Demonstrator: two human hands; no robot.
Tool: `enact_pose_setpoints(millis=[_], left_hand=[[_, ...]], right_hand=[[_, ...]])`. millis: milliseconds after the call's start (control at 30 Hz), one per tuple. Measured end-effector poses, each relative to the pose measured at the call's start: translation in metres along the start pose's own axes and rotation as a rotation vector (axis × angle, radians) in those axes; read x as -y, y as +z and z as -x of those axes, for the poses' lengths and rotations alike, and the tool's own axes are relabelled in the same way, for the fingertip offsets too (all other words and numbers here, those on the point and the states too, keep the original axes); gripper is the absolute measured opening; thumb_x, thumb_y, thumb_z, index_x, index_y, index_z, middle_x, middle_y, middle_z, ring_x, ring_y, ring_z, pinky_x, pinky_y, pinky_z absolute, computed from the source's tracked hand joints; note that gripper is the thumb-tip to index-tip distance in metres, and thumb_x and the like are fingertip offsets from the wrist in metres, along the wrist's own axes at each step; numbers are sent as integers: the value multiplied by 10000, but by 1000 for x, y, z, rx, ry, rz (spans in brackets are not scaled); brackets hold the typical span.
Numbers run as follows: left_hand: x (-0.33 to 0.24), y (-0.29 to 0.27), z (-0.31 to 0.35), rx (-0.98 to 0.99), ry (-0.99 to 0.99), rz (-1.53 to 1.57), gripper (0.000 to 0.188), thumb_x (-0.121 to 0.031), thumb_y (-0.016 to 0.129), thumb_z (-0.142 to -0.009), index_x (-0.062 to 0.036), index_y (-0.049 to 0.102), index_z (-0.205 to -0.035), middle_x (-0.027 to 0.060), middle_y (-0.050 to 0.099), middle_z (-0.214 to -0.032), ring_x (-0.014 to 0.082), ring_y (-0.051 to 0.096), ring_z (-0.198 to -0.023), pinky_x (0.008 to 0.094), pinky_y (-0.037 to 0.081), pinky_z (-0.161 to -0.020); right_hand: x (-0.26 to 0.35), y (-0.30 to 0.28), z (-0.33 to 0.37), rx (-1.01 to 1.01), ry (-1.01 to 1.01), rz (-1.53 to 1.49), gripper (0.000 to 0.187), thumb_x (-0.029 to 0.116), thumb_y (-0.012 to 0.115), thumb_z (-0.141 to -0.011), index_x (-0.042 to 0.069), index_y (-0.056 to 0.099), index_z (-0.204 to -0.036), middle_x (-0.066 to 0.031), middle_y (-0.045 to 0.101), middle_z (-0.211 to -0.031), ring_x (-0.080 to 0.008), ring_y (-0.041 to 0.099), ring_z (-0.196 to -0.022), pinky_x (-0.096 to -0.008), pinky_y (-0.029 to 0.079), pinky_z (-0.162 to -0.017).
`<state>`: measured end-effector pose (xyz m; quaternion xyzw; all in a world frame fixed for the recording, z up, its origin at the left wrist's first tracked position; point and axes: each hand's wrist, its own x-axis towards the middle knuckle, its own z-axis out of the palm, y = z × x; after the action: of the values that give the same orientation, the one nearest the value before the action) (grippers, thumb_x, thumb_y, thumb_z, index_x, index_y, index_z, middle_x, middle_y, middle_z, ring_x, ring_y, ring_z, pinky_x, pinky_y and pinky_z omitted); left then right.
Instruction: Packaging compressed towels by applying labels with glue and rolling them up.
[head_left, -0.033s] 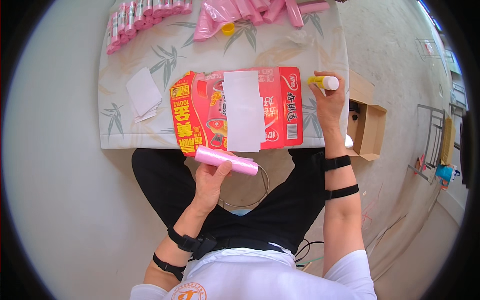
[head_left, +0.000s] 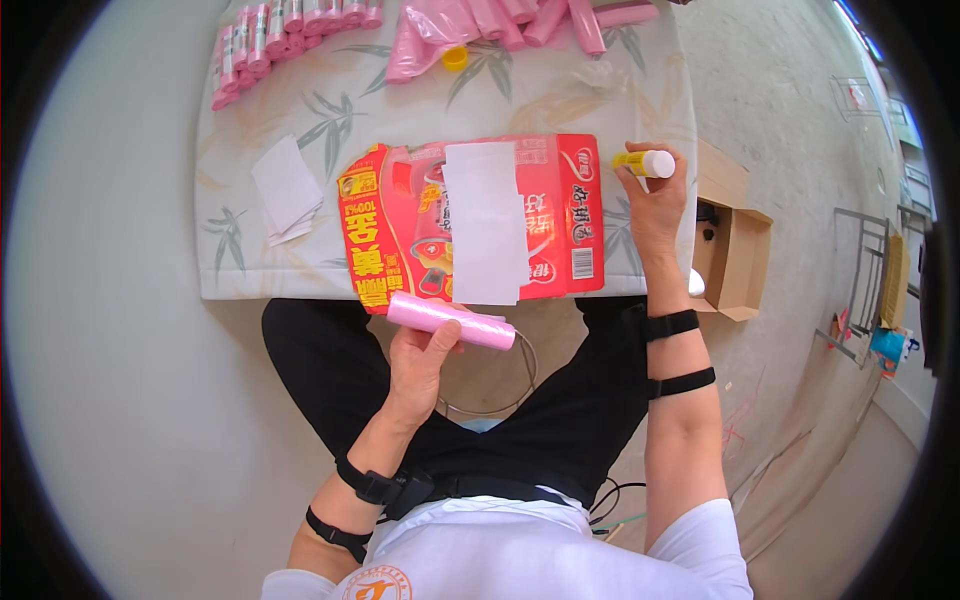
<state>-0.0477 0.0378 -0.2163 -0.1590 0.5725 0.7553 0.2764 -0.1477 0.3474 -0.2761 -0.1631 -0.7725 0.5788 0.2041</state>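
Observation:
My left hand [head_left: 416, 368] is closed around a pink roll of plastic bags [head_left: 452, 320], held tilted just off the table's front edge. At the right side of the table, my right hand [head_left: 660, 205] grips a glue stick [head_left: 648, 163] with a yellow and white body. Between the hands lies a flattened red printed package [head_left: 570, 215]. A white paper strip [head_left: 487, 222] rests lengthwise across its middle. To the left is a loose stack of white paper slips [head_left: 287, 188]. Farther back sits a yellow cap [head_left: 455, 59].
Pink rolls with paper bands [head_left: 262, 40] are piled at the far left of the table. More pink rolls [head_left: 585, 25] and pink plastic film [head_left: 425, 40] lie at the far middle. An open cardboard box [head_left: 745, 260] is beside the table's right edge, with a metal frame [head_left: 862, 280] beyond.

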Motion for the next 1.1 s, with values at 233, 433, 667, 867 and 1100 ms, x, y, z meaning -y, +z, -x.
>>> enact_pose_setpoints(millis=[233,433,667,867,1100], left_hand=[[-6,13,-2,-87,-28,246,214,-222,593,-932,-63,570,-1073,46,624,-999,83,557,-834,235,446,-725],[-10,28,-4,-121,6,383,181,-207,591,-935,-48,601,-1021,45,638,-967,64,533,-744,225,436,-692],[7,29,11,-71,-33,380,226,-239,616,-920,-43,622,-1032,24,638,-925,54,537,-740,213,436,-686],[9,-7,16,-53,-222,545,266,-154,665,-878,-38,614,-1111,34,646,-966,65,565,-758,221,472,-670],[-18,-17,6,94,-45,57,231,-86,701,-839,-29,613,-1046,57,646,-1002,71,582,-806,210,486,-713]], right_hand=[[-15,-1,0,138,49,144,590,-63,724,-695,22,456,-1214,-73,616,-1057,-152,579,-998,-280,468,-868],[22,-9,64,-53,50,304,694,10,724,-737,26,395,-1348,-103,530,-1209,-178,541,-1045,-299,461,-891],[106,30,186,430,831,-619,396,127,714,-832,13,574,-1184,-63,623,-1064,-94,588,-876,-244,509,-716],[101,23,180,424,689,-403,251,157,735,-818,4,671,-1006,-39,621,-933,-91,590,-788,-219,486,-656],[100,22,170,495,738,-417,231,166,743,-808,-1,680,-955,-35,589,-895,-88,565,-732,-227,443,-640]])
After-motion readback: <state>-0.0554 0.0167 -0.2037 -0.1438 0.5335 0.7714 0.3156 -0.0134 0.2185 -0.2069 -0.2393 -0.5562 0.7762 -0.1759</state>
